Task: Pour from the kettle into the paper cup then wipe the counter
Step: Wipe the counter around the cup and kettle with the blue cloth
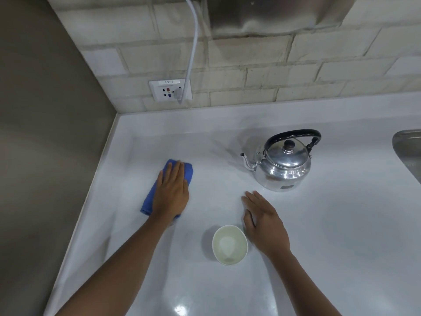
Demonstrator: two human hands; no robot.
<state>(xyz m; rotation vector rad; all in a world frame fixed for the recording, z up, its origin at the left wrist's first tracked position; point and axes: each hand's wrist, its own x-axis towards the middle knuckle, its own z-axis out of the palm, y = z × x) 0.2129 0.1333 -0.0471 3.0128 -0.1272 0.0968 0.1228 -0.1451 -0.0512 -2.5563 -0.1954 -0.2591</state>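
A shiny metal kettle (283, 164) with a black handle stands upright on the white counter (330, 236), its spout pointing left. A white paper cup (230, 245) stands nearer to me, in front of the kettle and a little left. My left hand (170, 191) lies flat with straight fingers on a folded blue cloth (148, 201) at the counter's left side. My right hand (264, 221) rests flat on the counter just right of the cup, fingers straight, holding nothing. It is apart from the kettle.
A brown wall (45, 133) borders the counter on the left. A tiled backsplash carries a wall socket (169, 90) with a white cable (193, 46) plugged in. The edge of a steel sink (407, 151) shows at far right. A metal hood (273, 14) hangs above.
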